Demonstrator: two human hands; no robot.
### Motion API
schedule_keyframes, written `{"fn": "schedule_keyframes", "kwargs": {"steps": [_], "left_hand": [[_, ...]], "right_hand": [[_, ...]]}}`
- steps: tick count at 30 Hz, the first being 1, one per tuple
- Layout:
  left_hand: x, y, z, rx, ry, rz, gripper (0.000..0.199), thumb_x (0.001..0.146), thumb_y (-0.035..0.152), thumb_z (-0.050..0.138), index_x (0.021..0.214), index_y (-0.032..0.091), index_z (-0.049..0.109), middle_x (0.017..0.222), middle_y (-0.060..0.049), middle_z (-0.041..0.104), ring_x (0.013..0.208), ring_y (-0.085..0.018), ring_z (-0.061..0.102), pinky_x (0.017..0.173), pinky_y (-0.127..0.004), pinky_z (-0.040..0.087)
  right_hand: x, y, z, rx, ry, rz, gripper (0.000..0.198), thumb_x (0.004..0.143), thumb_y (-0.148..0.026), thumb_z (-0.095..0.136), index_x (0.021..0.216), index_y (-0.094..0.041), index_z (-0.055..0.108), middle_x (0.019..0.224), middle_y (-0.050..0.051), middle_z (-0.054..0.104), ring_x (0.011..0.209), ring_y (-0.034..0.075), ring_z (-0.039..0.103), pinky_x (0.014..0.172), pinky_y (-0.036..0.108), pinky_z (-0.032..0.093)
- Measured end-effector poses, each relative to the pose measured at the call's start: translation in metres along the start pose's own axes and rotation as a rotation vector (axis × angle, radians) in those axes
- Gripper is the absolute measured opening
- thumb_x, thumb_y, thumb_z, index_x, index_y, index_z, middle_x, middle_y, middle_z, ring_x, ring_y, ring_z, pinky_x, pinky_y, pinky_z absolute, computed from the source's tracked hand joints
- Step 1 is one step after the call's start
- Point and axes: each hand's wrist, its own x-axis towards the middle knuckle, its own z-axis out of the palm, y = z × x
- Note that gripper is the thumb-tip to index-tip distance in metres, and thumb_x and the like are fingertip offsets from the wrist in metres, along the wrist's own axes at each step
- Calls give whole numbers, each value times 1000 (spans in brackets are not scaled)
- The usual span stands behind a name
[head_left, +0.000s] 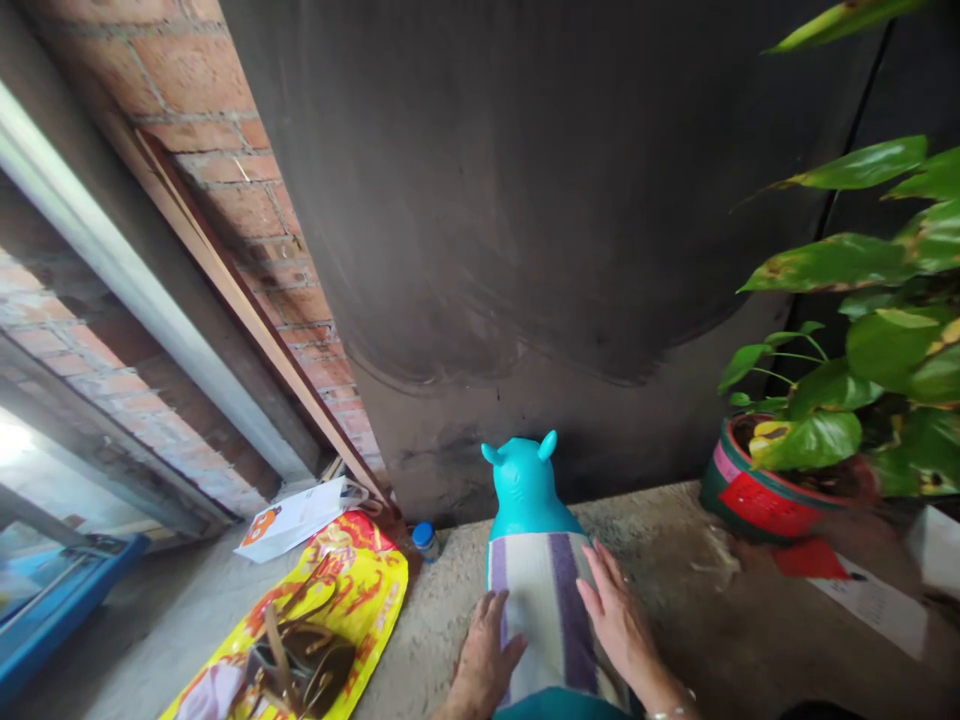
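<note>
On concrete floor (675, 600) by the wall, open left hand (484, 655) and right hand (619, 620) press flat a soft striped cloth (540, 610) over a turquoise toy animal (527, 490), likely light and squashy.

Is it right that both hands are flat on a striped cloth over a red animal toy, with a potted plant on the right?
Not quite: the animal toy is turquoise, not red. The head view shows the left hand and right hand flat on the striped cloth, with the potted plant on the right.
</note>
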Motion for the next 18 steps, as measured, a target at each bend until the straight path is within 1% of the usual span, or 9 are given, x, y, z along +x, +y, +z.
{"fn": "schedule_keyframes", "kwargs": {"steps": [2,3,5,7,9,10,13,16,18], "left_hand": [[8,8,9,7,2,18,79,80,32,52,148,3,24,161,-17,21,149,-18,20,120,-25,19],[11,12,15,15,-17,29,86,78,37,54,149,2,20,162,-18,14,150,-20,13,121,-26,16],[18,19,29,67,-57,-3,102,72,50,61,150,3,15,162,-20,3,150,-26,2,123,-35,14],[28,26,40,142,-77,-88,112,66,56,64,150,5,12,161,-21,-2,149,-32,-4,122,-47,16],[40,29,45,180,-78,-148,115,65,57,64,151,7,6,160,-20,-7,148,-35,-8,120,-54,20],[46,30,45,179,-88,-154,118,64,58,65,151,7,3,160,-19,-9,147,-36,-10,119,-54,20],[64,29,40,150,-113,-158,127,60,63,68,151,6,-2,160,-18,-12,147,-36,-12,121,-53,15],[72,22,39,120,-80,-142,131,58,67,68,150,6,-2,160,-19,-12,147,-37,-13,121,-52,14],[71,14,45,118,-61,-115,137,53,74,67,150,6,-1,159,-19,-12,146,-36,-11,120,-52,19]], "right_hand": [[3,-6,24,-89,40,10,54,97,-45,31,145,-21,39,156,13,29,144,32,24,109,53,37],[0,-7,37,-142,40,5,54,97,-45,32,146,-24,37,158,11,25,145,33,21,109,55,37],[-7,-8,58,-237,-8,-1,54,96,-46,36,147,-28,36,159,8,22,145,34,19,108,58,37],[-7,-8,71,-307,-77,12,54,94,-46,41,146,-31,37,159,6,21,145,34,20,109,58,35],[2,-9,74,-354,-132,25,56,94,-46,42,147,-32,35,159,6,18,145,35,18,112,58,31],[10,-10,73,-370,-154,24,57,94,-46,42,148,-32,33,160,7,16,145,35,16,113,58,29],[35,-18,67,-414,-189,18,57,95,-42,39,149,-30,28,160,7,11,146,35,9,114,59,23],[47,-26,64,-444,-202,31,57,95,-39,37,150,-29,26,160,7,9,146,34,8,113,59,25],[44,-28,65,-454,-201,47,56,96,-39,35,150,-28,25,160,7,10,146,33,12,112,58,28]]}}
